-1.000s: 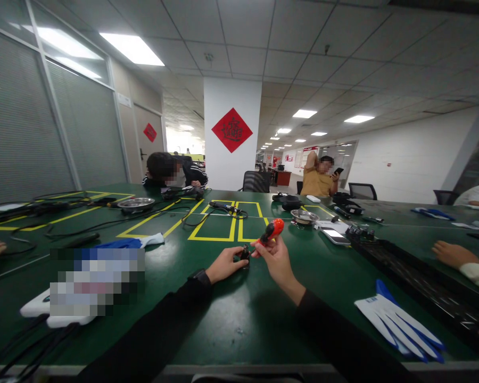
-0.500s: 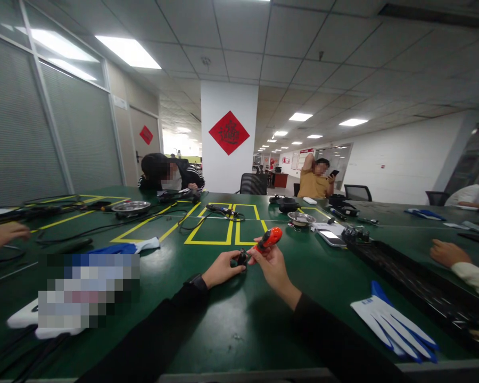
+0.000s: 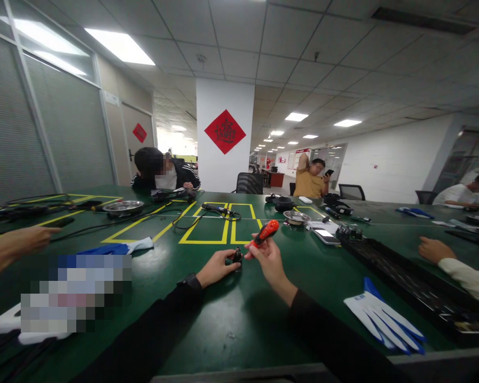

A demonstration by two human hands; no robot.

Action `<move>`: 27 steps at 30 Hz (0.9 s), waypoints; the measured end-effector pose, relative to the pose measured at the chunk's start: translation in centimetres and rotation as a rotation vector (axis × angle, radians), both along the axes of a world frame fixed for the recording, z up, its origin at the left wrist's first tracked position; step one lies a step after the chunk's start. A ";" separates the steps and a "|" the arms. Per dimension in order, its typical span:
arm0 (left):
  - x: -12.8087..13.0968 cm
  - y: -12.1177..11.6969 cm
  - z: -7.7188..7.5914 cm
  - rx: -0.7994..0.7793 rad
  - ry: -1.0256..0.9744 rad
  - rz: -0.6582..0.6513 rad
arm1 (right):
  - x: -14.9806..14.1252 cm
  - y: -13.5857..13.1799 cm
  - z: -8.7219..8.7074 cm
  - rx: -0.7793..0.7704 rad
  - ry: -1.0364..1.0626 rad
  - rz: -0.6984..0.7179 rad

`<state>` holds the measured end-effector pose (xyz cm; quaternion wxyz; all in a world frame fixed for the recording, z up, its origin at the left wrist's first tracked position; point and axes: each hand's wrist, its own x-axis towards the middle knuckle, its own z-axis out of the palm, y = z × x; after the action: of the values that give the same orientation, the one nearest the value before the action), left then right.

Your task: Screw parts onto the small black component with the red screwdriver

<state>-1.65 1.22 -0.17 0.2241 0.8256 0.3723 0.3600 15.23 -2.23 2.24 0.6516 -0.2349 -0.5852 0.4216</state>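
My left hand (image 3: 219, 267) pinches a small black part with a metallic top (image 3: 237, 255) between thumb and fingers, just above the green table (image 3: 223, 314). Its exact kind is too small to make out. In my right hand (image 3: 269, 259) is a screwdriver with a red and black handle (image 3: 268, 231). The handle tilts up to the right, and the tool's lower end points toward the black part. My fingers hide most of the shaft. A slight gap shows between the tool's end and the part.
White-and-blue gloves (image 3: 377, 316) lie at right beside a long black tray (image 3: 407, 287) of small parts. Metal bowls (image 3: 123, 208), cables and a phone (image 3: 325, 236) are farther back. Co-workers' hands rest at left (image 3: 19, 242) and right (image 3: 437, 250).
The view has swung slightly right. The screwdriver has come a little away from the black part. At left, a co-worker's hand has reached farther in and now holds a dark object.
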 end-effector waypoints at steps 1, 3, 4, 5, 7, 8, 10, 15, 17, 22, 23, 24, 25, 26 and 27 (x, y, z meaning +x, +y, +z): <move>0.0 0.0 0.0 0.007 0.000 0.002 | 0.0 0.0 0.1 0.004 -0.002 0.015; 0.0 0.1 -0.1 0.027 0.002 0.008 | 0.0 0.1 0.1 0.009 -0.007 0.020; 0.0 0.1 -0.2 0.037 0.005 0.009 | -0.1 0.1 0.1 0.009 -0.009 0.012; 0.0 0.2 -0.2 0.045 0.008 0.011 | -0.1 0.1 0.1 0.005 -0.014 0.006; 0.0 0.2 -0.3 0.050 0.014 0.012 | -0.2 0.2 -0.1 -0.003 -0.030 0.003; -0.1 0.2 -0.3 0.047 0.013 0.013 | -0.2 0.3 -0.2 -0.004 -0.042 0.010; -0.1 0.2 -0.3 0.039 0.001 0.015 | -0.2 0.3 -0.3 0.003 -0.076 0.034; 0.0 0.2 -0.4 0.038 0.003 0.023 | -0.1 0.0 -0.5 0.044 -0.112 0.021; -0.1 0.2 -0.3 0.040 0.011 0.026 | -0.1 0.0 -0.5 0.053 -0.098 0.002; -0.1 0.1 -0.1 0.034 0.013 0.029 | -0.1 0.0 -0.4 0.043 -0.057 -0.013; -0.1 0.0 -0.1 0.032 0.010 0.025 | -0.1 0.0 -0.3 0.041 -0.056 -0.015; -0.1 0.0 0.0 0.027 0.008 0.020 | -0.1 0.0 -0.3 0.041 -0.056 -0.018; -0.1 0.0 0.1 0.018 0.007 0.013 | -0.1 0.0 -0.3 0.043 -0.056 -0.020; -0.1 -0.1 0.2 0.005 0.007 0.008 | -0.1 0.0 -0.3 0.045 -0.056 -0.021; -0.1 -0.1 0.3 -0.009 0.005 0.005 | -0.1 0.0 -0.3 0.046 -0.057 -0.020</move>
<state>-1.73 1.13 0.09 0.2258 0.8245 0.3768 0.3567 15.11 -2.24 1.92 0.6443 -0.2377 -0.6105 0.3946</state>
